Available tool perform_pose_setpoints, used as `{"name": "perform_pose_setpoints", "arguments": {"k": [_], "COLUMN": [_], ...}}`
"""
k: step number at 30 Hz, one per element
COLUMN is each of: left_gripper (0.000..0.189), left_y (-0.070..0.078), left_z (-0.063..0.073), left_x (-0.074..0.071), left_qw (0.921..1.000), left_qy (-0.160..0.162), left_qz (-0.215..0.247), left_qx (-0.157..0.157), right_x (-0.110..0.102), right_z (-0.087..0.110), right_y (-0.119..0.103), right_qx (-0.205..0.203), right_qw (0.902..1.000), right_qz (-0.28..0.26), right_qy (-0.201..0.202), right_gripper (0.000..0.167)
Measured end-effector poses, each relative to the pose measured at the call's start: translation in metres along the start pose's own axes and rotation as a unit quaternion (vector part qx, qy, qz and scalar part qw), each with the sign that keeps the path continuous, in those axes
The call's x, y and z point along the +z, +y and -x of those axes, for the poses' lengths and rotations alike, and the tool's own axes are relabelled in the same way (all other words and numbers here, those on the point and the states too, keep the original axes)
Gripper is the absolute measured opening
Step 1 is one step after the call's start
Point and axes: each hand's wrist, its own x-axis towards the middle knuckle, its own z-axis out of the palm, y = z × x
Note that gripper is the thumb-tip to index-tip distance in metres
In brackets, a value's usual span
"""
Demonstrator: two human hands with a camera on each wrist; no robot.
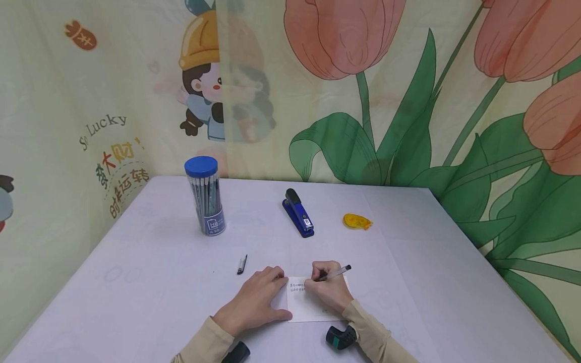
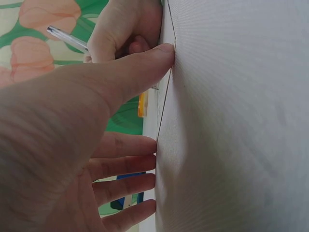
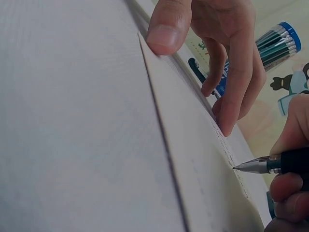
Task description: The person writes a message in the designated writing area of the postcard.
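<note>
A small white sheet of paper (image 1: 304,310) lies on the table near its front, with short lines of handwriting along its upper left. My right hand (image 1: 331,292) pinches a gel pen (image 1: 339,271) with a clear barrel and dark grip. In the right wrist view the pen's metal tip (image 3: 253,166) meets the paper beside a row of writing. My left hand (image 1: 255,301) rests at the paper's left edge, fingers extended and spread from the thumb. Its thumb touches the lower left corner. A pen cap (image 1: 242,264) lies beyond the left hand.
Toward the back left stands a clear tub of pencils (image 1: 209,196) with a blue lid. A blue stapler (image 1: 298,214) lies at the back middle, and a yellow correction tape (image 1: 356,221) to its right. A printed curtain (image 1: 254,161) borders the table (image 1: 136,282).
</note>
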Motion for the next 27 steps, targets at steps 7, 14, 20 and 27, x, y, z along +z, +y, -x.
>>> {"name": "perform_pose_setpoints", "arguments": {"k": [7,14,20,27], "left_gripper": [0.068,0.066,0.066,0.066], "left_y": [0.0002,-0.0008,-0.0011,-0.0005], "left_z": [0.0001,-0.0001,0.0005,0.0003], "left_x": [0.0000,0.0006,0.0010,0.0003], "left_qw": [1.0000,1.0000,1.0000,1.0000], "left_qy": [-0.004,0.003,0.005,0.001], "left_qz": [0.004,0.002,0.002,0.003], "left_qx": [-0.005,0.002,0.006,0.002], "right_x": [0.0001,-0.0013,-0.0014,-0.0015], "right_z": [0.0001,0.0003,0.0005,0.0001], "right_y": [-0.0020,-0.0054,-0.0056,-0.0046], "right_qx": [0.007,0.013,0.018,0.012], "right_qw": [1.0000,0.9999,0.9998,0.9999], "right_qz": [0.002,0.002,0.003,-0.003], "right_qy": [-0.001,-0.007,-0.012,-0.007], "right_gripper": [0.023,0.024,0.023,0.023]}}
